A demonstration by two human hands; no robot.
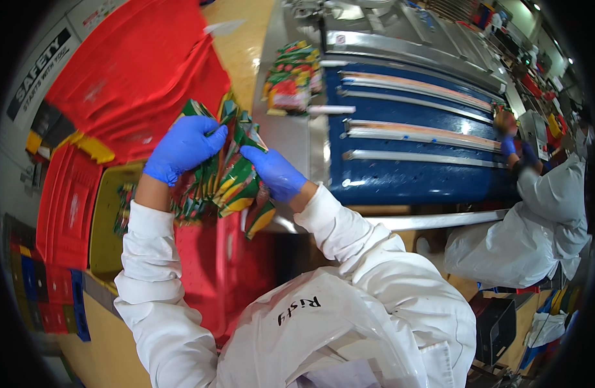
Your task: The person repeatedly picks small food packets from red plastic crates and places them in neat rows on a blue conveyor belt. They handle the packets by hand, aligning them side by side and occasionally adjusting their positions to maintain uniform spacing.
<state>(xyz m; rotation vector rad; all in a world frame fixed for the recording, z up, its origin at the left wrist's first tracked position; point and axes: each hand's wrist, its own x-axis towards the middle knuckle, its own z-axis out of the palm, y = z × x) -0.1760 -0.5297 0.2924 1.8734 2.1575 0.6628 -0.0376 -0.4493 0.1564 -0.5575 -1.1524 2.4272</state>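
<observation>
Both hands wear blue gloves and are above a red crate (197, 258). My left hand (187, 149) is closed on the upper edges of several flat, glossy packets (239, 184), coloured green, red and yellow. On the other side of the bunch, my right hand (276, 173) grips the packets too, fingers bent around their edge. The bunch hangs tilted between the hands, and some packets fan out below them. How the lower ones rest in the crate is hidden by the bunch and my left arm.
A pile of similar packets (292, 77) lies on the steel ledge beside a blue conveyor (414, 178) with metal bars. Large red crates (136, 71) stand at left, near a yellow crate (110, 216) holding packets. A co-worker's gloved hand (508, 146) is across the conveyor at right.
</observation>
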